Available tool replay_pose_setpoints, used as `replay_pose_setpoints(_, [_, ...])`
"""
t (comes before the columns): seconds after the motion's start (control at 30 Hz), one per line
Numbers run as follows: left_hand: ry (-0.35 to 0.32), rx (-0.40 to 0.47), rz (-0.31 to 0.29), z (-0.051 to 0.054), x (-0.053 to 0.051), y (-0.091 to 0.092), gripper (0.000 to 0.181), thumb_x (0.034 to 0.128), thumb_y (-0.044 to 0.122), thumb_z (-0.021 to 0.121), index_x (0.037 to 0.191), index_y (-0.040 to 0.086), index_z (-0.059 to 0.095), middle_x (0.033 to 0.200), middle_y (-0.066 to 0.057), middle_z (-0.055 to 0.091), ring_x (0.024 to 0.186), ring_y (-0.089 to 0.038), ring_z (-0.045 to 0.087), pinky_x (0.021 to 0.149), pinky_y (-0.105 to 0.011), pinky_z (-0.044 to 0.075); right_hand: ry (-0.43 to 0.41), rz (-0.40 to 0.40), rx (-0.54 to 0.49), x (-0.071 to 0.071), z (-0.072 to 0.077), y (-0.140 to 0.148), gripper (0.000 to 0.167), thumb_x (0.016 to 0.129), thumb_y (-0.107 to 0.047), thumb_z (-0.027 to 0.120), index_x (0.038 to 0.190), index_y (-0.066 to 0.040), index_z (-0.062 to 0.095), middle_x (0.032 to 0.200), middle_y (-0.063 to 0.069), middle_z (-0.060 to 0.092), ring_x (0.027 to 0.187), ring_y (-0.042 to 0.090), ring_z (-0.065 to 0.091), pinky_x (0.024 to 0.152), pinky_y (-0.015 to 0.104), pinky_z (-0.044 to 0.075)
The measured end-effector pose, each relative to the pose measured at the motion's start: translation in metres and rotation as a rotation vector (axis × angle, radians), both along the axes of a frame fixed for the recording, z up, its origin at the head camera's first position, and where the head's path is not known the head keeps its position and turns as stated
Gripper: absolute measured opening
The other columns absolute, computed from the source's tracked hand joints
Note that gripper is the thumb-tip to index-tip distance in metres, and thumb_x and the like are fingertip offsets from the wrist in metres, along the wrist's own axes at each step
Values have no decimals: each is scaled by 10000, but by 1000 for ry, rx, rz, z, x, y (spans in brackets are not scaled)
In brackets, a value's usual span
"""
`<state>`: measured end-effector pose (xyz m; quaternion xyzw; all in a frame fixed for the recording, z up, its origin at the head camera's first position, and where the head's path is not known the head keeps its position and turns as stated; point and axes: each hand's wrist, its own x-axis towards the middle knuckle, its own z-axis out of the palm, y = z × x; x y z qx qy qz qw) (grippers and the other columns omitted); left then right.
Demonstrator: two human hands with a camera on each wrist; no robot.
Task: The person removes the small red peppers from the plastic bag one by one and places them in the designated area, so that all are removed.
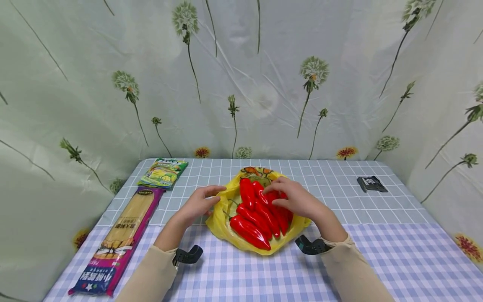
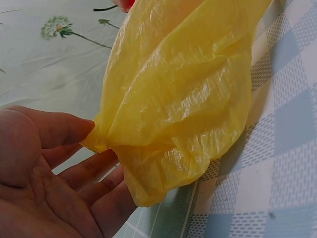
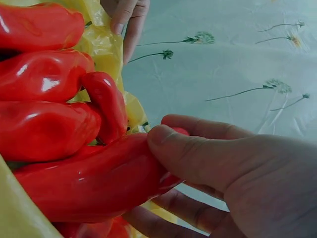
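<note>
The left hand (image 1: 200, 204) pinches the rim of a yellow bag (image 2: 178, 99) between its thumb and fingers. Across the bag, the right hand (image 1: 296, 199) grips one red pepper (image 3: 104, 178), its thumb lying along the skin. The other red peppers (image 1: 249, 232) sit in the bag, between the two hands. On the tabletop (image 1: 234, 277), a pasta packet (image 1: 122, 239) and a green packet (image 1: 163, 173) lie left of the left hand; a black packet (image 1: 371, 183) lies well to the right hand's right.
</note>
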<state>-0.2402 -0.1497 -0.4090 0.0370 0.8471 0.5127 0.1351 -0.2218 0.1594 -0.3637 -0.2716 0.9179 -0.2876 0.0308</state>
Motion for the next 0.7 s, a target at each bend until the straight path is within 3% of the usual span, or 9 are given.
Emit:
replay_pose_setpoints(0.37, [4,12,-17,0,-1,-1,385,987,176,575,1368,225,605,1432,-77,583,1158,-248,578,728,-302,579,88,-18,-87,2,13,11,338,902,-89,714,1233,-156,686,1192,57,690,1079,252,627,853,404,594])
replay_pose_setpoints(0.7, [-5,34,-26,2,0,-2,392,991,175,566,1377,236,595,1440,-85,572,1196,-263,578,750,-328,591,152,-46,-158,0,18,21,361,903,-67,705,1255,-126,653,1204,83,642,1059,269,641,842,410,597])
